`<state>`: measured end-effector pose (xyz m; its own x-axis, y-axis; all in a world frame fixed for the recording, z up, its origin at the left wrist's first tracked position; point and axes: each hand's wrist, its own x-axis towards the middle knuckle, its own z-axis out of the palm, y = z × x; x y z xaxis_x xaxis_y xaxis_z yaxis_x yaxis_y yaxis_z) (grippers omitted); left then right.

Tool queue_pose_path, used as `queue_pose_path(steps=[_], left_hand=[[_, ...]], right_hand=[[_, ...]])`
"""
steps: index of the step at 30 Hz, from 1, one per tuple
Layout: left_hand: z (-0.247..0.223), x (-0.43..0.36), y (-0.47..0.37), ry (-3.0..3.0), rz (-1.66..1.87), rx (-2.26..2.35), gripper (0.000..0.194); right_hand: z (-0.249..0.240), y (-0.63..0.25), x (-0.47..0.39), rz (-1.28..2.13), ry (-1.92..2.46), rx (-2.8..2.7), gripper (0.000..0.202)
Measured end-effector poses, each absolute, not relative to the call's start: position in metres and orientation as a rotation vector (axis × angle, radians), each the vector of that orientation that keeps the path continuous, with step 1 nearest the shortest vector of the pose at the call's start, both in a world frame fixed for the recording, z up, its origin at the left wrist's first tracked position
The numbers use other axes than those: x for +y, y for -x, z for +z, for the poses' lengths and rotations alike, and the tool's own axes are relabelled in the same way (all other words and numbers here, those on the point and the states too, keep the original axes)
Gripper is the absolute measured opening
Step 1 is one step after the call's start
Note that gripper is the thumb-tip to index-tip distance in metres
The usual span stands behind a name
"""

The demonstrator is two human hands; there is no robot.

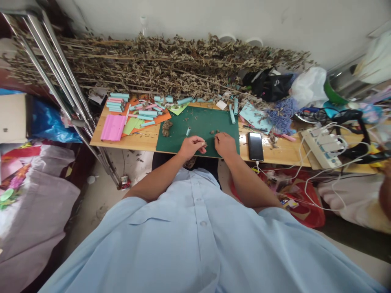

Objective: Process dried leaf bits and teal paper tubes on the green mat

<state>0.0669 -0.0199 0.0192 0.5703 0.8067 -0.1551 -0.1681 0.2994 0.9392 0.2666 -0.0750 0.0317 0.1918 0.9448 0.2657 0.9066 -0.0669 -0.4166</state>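
Over the front edge of a green cutting mat (200,118), my left hand (192,146) is closed in a pinch. A small brownish bit of dried leaf shows at its fingertips. My right hand (225,144) rests on the mat with curled fingers; what they hold, if anything, is hidden. Crumbs of dried leaf (213,132) lie just beyond the right fingers. A short light-blue paper tube (188,131) stands on the mat past my left hand. Farther left sits a clump of dried leaves (166,127).
Dried leafy stalks (171,61) stretch along the wall behind. Several rolled paper tubes (146,112) and pink paper (113,127) lie left. A phone (255,146) on a cable, blue string (282,114) and a power strip (324,146) are right. Metal crutches (61,77) lean left.
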Motion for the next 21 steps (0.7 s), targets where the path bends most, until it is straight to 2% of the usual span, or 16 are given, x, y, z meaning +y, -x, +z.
queue_pose_path(steps=[8,12,21], left_hand=[[0.020,-0.020,-0.066,-1.086,0.734,0.673,0.035],[0.021,-0.020,-0.066,-1.072,0.727,0.680,0.037],[0.023,-0.021,-0.067,-1.041,0.727,0.689,0.038]], right_hand=[[0.029,-0.269,-0.063,0.169,2.077,-1.946,0.028],[0.027,-0.279,-0.069,0.244,1.990,-1.790,0.032],[0.030,-0.275,-0.087,0.265,1.924,-1.346,0.024]])
